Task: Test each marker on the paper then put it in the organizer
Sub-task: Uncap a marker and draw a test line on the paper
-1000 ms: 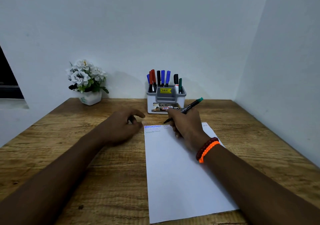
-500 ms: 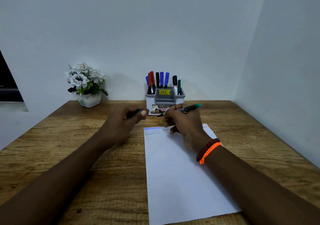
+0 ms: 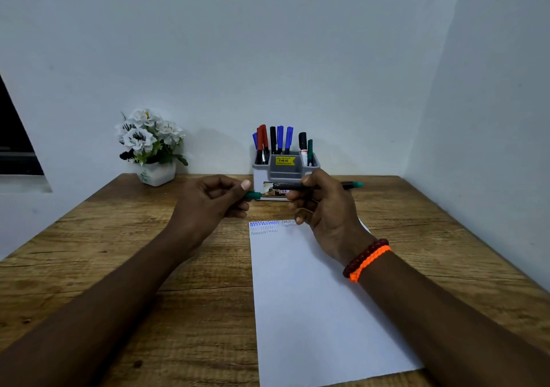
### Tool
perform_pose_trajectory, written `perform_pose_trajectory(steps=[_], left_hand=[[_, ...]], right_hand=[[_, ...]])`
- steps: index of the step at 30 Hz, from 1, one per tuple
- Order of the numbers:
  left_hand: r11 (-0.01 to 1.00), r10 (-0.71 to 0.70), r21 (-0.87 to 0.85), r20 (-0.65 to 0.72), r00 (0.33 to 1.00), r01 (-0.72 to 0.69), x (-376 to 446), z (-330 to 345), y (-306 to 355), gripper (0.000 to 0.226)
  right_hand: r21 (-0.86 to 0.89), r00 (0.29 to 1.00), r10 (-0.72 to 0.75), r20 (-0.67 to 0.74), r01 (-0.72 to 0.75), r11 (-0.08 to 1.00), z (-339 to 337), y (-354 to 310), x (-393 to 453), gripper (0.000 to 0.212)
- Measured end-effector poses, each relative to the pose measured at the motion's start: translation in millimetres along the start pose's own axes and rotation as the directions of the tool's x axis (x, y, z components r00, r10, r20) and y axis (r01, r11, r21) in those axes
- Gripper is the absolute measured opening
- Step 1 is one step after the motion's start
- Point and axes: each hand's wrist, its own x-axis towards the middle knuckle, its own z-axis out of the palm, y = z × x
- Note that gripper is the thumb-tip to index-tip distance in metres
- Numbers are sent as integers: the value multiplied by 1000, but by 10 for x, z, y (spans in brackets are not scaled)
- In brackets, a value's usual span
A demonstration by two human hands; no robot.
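Now marker (image 3: 315, 186) between both hands.

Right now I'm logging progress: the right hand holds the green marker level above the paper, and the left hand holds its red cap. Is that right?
Not quite. In the head view the cap in the left hand is green, not red. The rest stands: the right hand holds the green marker level above the paper.

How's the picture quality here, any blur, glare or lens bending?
Head view: dim, bluish light; soft shadows behind the organizer and flower pot; wide-angle bending at the table edges; hands fairly sharp; no strong glare on the paper.
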Motion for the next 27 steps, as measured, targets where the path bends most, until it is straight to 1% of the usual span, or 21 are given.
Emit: perform_pose_trajectory(steps=[3,6,8,9,13,16,22,27], left_hand=[[998,-12,-66,3,1000,12,-10,8,13,20],[991,-30,-127,18,999,32,-15,13,30,23],[988,-39,-145,31,999,43,-21,26,36,27],[987,-41,-152,33,999,46,-23,33,38,28],[985,-45,-165,31,999,49,-26,43,46,28],[983,-51,-174,33,998,56,-23,40,43,26],[981,-56,-184,71,996,68,-45,60,38,20],[981,-65,-179,81,995,79,-53,63,43,19]], right_hand=[[-3,1000,0,27,0,1000,6,12,-9,20],[-31,998,-1,61,3,1000,13,39,2,16],[-43,997,-1,81,4,999,15,53,1,28],[-49,997,-2,83,6,999,17,54,0,30],[-60,996,-13,92,19,998,7,56,-10,12],[-65,994,-13,108,20,998,4,68,-9,17],[-106,979,-4,204,26,994,29,91,-20,14],[-98,976,30,217,-9,995,20,114,-18,10]])
